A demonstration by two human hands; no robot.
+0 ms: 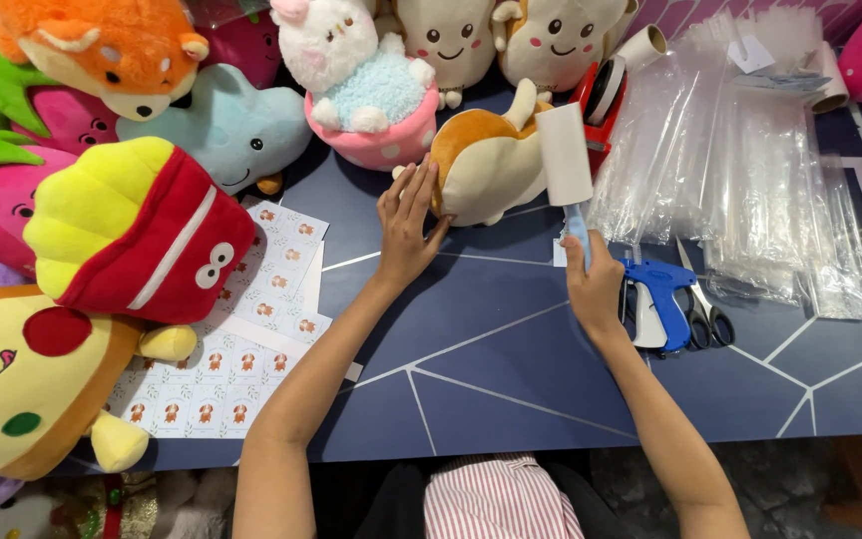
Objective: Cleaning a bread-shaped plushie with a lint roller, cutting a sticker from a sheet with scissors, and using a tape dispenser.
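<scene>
My left hand [406,232] rests flat against the near side of a tan and white plush dog [486,160] lying on the dark blue table [511,349]. My right hand [593,284] grips the light blue handle of a white lint roller [564,155]. The roller head stands upright and touches the right end of the plush dog.
Plush toys crowd the left and back: a fries plush [137,225], a pizza plush [22,374], a blue heart [226,125], a bunny [356,70]. Sticker sheets [251,329] lie left. A blue tagging gun [658,299], scissors [700,309] and clear bags [750,180] lie right.
</scene>
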